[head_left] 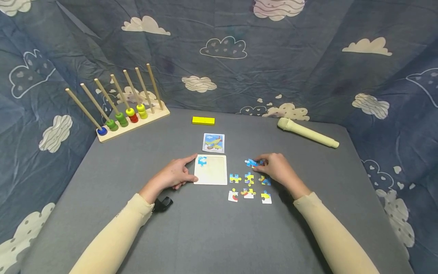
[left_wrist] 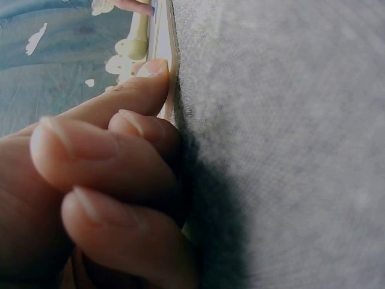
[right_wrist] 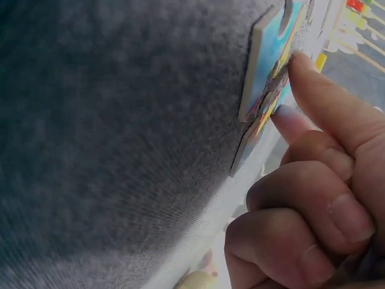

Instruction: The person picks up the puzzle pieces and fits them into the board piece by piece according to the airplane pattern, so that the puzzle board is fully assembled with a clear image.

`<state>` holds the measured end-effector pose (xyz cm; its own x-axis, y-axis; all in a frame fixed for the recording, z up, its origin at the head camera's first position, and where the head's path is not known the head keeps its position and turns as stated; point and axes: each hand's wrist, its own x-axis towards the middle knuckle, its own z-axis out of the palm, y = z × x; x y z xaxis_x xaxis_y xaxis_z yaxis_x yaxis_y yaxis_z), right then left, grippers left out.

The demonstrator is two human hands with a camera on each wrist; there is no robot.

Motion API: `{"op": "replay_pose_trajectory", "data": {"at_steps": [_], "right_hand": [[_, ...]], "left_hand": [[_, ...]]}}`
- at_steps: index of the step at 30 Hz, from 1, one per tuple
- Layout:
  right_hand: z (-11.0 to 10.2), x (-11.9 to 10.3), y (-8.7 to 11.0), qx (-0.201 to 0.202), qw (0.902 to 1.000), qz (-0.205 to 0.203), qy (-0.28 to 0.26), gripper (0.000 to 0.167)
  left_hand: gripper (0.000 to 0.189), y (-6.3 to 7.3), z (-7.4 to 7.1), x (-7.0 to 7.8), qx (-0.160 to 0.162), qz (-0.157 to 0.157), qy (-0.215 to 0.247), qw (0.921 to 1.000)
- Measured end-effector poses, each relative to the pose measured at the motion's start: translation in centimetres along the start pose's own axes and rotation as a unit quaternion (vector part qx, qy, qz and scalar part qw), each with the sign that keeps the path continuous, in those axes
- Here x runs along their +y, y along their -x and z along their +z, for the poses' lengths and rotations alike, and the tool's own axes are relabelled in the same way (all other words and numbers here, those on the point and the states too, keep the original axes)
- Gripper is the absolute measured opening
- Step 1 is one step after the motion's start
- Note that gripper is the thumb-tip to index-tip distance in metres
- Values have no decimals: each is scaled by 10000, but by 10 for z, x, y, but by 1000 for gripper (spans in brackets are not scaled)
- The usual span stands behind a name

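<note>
A square puzzle board (head_left: 212, 171) lies mid-table, with one blue-and-white piece (head_left: 202, 161) in its upper left corner. My left hand (head_left: 176, 173) spans its left side, forefinger at the top corner and thumb at the bottom one. In the left wrist view the thumb (left_wrist: 153, 78) presses the board's edge and the other fingers curl. To the board's right, my right hand (head_left: 278, 167) pinches a blue puzzle piece (head_left: 251, 163) between thumb and forefinger. Another blue piece (head_left: 262, 162) is partly hidden by that hand. Below it lie two rows of pieces, including a yellow-and-blue one (head_left: 249, 179).
Behind the board lies a card (head_left: 213, 143) with an aeroplane picture, and beyond it a yellow block (head_left: 203, 121). A wooden peg stand (head_left: 150, 118) with coloured beads is at the back left. At the back right rests a pale yellow rod (head_left: 308, 133) with a thicker end.
</note>
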<state>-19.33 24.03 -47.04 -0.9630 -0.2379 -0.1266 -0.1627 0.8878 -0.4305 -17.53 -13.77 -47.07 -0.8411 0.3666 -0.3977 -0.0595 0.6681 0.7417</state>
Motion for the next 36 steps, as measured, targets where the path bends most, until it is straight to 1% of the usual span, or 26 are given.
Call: {"op": "replay_pose_trajectory", "data": {"at_steps": [3,8,12,15,18,21,23,26,28,30,33,35,36], "right_hand": [[0,-1,0,47,10000,47,-44,33],[0,-4,1,11,9998,83,-167,28],[1,-6,1,31,9995,151,-268,30],[2,-8,1,64,9997,127,-203,33],[3,-9,0,73,9998,110,-158,33],[3,-9,-2,39,9990,245,-364,30],[3,-7,-3,-45,9969,400,-681,28],[3,-3,-6,-177,9903,650,-1214,25],[3,1,-8,-271,9834,822,-1594,22],[3,6,-11,-391,9738,970,-2017,22],[2,10,-14,-587,9550,1212,-2644,23],[-2,11,-15,-719,9436,1302,-2957,25],[-4,10,-16,-759,9406,1305,-3042,26]], "left_hand": [[94,0,0,0,-6,-16,0,10000],[93,0,0,0,3,-13,-14,10000],[93,1,0,0,13,-10,-19,10000],[93,0,0,1,22,-11,-15,10000],[93,0,0,1,30,-13,4,10000],[93,0,0,1,32,-14,-1,10000],[93,0,0,0,29,-13,-14,10000],[93,0,0,0,24,1,-22,10000],[93,1,0,0,20,14,-7,10000],[93,1,1,0,16,35,0,10000],[93,2,0,0,-6,59,4,10000],[93,2,0,0,-18,61,2,10000],[93,1,0,0,-16,65,8,10000]]}}
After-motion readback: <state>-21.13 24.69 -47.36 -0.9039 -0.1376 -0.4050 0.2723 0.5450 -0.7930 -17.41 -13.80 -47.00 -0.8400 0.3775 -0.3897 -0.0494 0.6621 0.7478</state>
